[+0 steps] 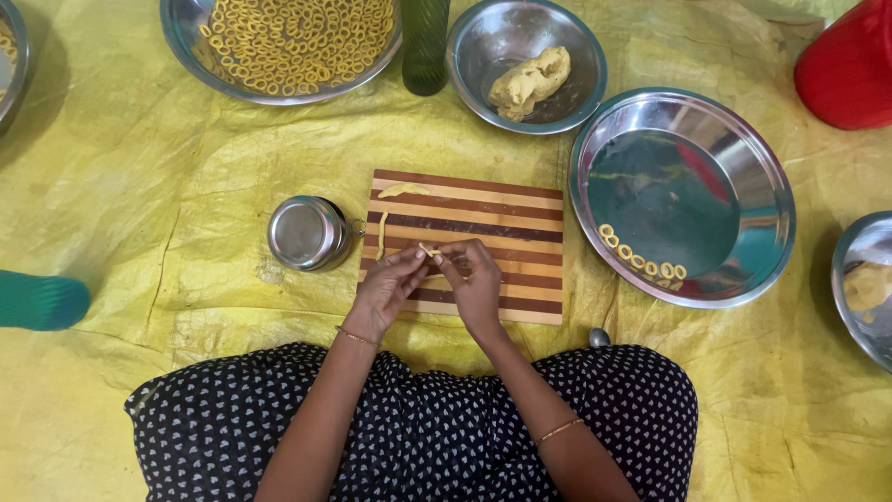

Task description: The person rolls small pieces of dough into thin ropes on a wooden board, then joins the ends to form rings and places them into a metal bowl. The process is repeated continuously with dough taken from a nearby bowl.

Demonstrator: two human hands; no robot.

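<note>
While seated over a striped cutting board, left hand and right hand pinch 1 thin dough strip between closed fingers, ring-laden steel plate within reach.

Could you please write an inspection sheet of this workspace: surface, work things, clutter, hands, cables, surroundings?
Surface: yellow sheet on the floor, wrinkled, with a striped wooden board on it.
Work things: thin dough strip pinched between both hands; two more dough pieces lie on the board; dough lump in a steel bowl; a few dough rings in the right steel plate; many rings in the far plate.
Clutter: small lidded steel pot, green tumbler, red container.
Hands: left hand and right hand both hold the strip.
Cables: nothing seen.
Surroundings: a green object at the left edge.
</note>
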